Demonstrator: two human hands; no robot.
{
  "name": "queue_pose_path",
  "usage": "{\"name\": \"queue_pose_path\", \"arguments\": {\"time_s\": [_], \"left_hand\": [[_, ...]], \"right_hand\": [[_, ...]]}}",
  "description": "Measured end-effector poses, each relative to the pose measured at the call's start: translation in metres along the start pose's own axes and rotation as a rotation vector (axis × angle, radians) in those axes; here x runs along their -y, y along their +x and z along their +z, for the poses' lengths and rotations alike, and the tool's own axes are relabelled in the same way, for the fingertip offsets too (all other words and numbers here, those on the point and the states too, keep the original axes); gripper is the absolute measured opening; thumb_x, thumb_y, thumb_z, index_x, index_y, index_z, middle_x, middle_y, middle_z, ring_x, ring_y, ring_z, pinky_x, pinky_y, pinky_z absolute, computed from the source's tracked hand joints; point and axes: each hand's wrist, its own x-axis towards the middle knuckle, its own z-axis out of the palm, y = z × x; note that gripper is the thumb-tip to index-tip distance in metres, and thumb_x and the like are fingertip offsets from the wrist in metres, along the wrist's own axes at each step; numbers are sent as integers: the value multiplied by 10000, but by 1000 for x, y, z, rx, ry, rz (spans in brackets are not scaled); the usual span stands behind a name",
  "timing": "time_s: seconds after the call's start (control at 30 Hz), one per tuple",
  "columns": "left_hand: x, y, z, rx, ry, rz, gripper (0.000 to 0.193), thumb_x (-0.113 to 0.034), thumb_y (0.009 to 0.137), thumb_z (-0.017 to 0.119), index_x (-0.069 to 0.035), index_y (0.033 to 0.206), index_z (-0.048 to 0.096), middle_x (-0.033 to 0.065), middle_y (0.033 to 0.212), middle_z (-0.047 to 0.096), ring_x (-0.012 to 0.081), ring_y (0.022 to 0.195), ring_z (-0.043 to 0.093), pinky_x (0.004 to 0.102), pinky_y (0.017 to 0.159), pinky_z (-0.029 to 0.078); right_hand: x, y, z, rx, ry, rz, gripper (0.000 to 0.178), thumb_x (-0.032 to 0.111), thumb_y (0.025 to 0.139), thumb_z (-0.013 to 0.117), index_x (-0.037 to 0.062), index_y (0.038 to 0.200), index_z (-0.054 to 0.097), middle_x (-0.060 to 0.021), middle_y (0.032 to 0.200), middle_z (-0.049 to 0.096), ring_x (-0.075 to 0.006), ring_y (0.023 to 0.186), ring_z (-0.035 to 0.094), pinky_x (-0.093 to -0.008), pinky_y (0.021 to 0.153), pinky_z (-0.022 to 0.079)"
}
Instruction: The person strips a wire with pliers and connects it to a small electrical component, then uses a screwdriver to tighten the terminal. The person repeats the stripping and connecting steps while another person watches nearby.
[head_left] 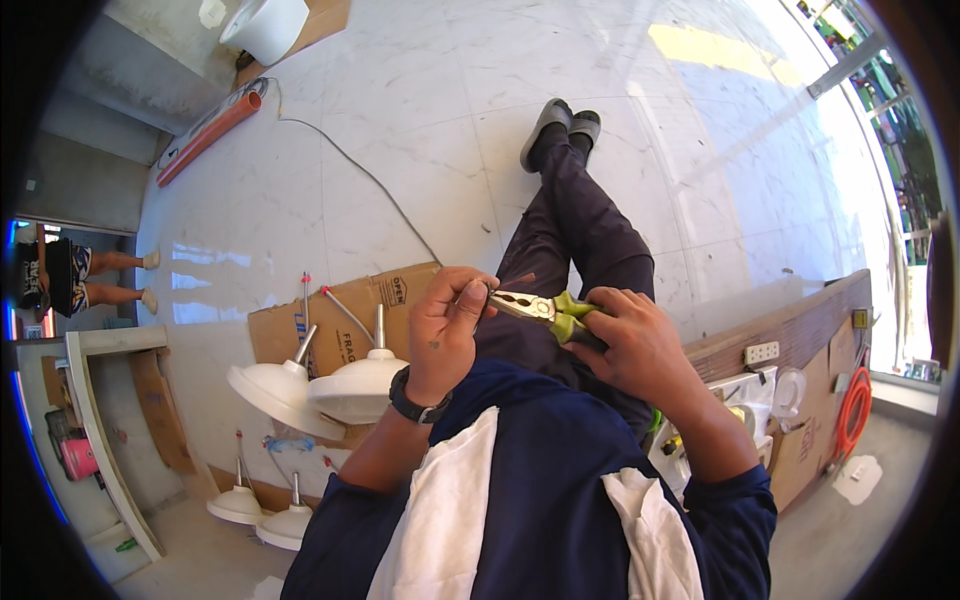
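My right hand [632, 342] is closed round the green handles of a pair of pliers [540, 308], whose metal jaws point toward my left hand. The jaws look slightly parted. My left hand [448, 322], with a dark watch [412, 402] on its wrist, pinches something small and thin right at the pliers' tips. Fingers and jaws hide most of that piece, so its kind cannot be made out. Both hands are held over my crossed legs [590, 215] in dark trousers.
White dome-shaped fixtures [362, 388] with metal stems stand on flattened cardboard [420, 290] at my left. A grey cable [350, 155] crosses the tiled floor toward an orange pipe [210, 138]. At right are a wooden board [720, 350], a power strip [762, 352] and a coiled orange hose [852, 412]. Another person [75, 275] stands far left.
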Motion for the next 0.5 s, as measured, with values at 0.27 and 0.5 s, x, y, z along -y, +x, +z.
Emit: {"name": "queue_pose_path", "arguments": {"time_s": [0.27, 0.5], "left_hand": [[16, -8, 10, -79, 174, 194, 140, -122, 1122, 591, -9, 1100, 670, 39, 1103, 634, 95, 937, 562, 242, 871, 470], [23, -9, 26, -194, 57, 304, 157, -111, 1145, 501, -7, 1145, 619, 85, 1100, 609, 139, 930, 590, 281, 870, 493]], "right_hand": [[9, -5, 0, 52, 123, 82, 276, 260, 879, 846, 25, 1011, 784, -155, 1069, 716, -356, 949, 708, -450, 848, 573], [19, -9, 4, 89, 327, 164, 282, 257, 913, 831, -7, 1000, 777, -170, 1077, 726, -363, 909, 731, -441, 801, 598]]}}
